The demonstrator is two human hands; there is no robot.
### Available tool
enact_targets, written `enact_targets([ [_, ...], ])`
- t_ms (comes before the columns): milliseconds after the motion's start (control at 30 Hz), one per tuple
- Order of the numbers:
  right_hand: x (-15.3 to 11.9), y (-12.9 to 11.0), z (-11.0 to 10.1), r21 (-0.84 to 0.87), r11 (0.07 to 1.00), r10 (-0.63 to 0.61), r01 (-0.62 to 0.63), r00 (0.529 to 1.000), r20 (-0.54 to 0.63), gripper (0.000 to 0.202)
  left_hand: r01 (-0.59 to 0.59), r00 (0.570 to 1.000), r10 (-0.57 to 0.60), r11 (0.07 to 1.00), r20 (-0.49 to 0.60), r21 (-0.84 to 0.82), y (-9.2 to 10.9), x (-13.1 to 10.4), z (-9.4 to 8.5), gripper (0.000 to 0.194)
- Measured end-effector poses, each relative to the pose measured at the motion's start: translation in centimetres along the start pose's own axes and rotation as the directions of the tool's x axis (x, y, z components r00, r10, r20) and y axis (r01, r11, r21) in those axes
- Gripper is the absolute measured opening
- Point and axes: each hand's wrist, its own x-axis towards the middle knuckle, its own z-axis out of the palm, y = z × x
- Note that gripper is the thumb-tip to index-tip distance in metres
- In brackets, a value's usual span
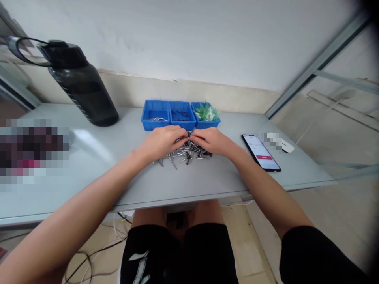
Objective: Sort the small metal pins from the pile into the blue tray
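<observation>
A pile of loose silver and black screws or pins (186,152) lies on the table in front of three blue bins. My left hand (164,141) is at the pile's left side, thumb and fingers pinched together. From the right, my right hand (211,141) meets it with its fingertips also pinched, almost touching. Whatever sits between the fingertips is too small to make out. Behind the hands, the left blue bin (156,105) has a few light metal pieces, the middle bin (181,105) has dark screws, and the right bin (204,124) holds green plastic pieces (206,113).
A large dark water bottle (85,90) stands at the back left of the grey table (183,183). To the right lie a phone (260,153) with its screen lit and a white object (281,144), partly blurred. A wall (189,43) rises behind the bins.
</observation>
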Motion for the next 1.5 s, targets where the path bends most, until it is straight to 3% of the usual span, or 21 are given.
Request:
enact_targets([
  [233, 0.03, 0.13, -0.11, 0.018, 0.998, 0.067, -0.067, 0.997, -0.04, 0.03, 0.023, 0.999, -0.022, 0.999, -0.04, 0.043, -0.24, 0.06, 0.0, 0.025],
  [467, 0.01, 0.05, -0.06, 0.034, 0.997, 0.064, -0.064, 0.998, 0.0, 0.027, 0.043, 0.999, -0.043, 0.999, -0.015, 0.021, -0.11, 0.07, 0.03, 0.026],
  [700, 0.03, -0.21, -0.23, 0.085, 0.995, 0.043, -0.046, 0.998, 0.035, 0.028, -0.046, 0.99, 0.029, 0.992, -0.139, -0.115, 0.22, 0.19, 0.03, 0.026],
  [867, -0.05, -0.08, 0.04, 0.06, 0.998, 0.022, -0.024, 0.999, 0.042, 0.029, -0.075, 0.992, 0.058, 0.985, -0.112, -0.154, 0.34, 0.07, -0.11, 0.025],
  [1067, 0.01, 0.11, 0.07, 0.015, 1.0, -0.004, 0.005, 0.998, -0.059, 0.028, 0.059, 0.995, -0.074, 0.979, -0.071, -0.195, 0.51, 0.11, -0.34, 0.019],
  [1167, -0.1, 0.03, -0.01, 0.006, 1.0, -0.026, 0.027, 0.991, -0.129, 0.027, 0.128, 0.99, -0.135, 0.982, -0.045, -0.141, 0.55, 0.15, -0.52, 0.014],
  [1267, -0.25, -0.09, -0.05, 0.019, 0.999, -0.042, 0.046, 0.982, -0.186, 0.028, 0.113, 0.993, -0.113, 0.993, -0.011, -0.041, 0.46, 0.13, -0.52, 0.015],
  [1500, -0.19, -0.22, -0.03, 0.027, 0.999, -0.02, 0.024, 0.994, -0.109, 0.029, 0.082, 0.996, -0.082, 0.996, 0.036, 0.02, -0.04, 0.14, -0.05, 0.023],
])
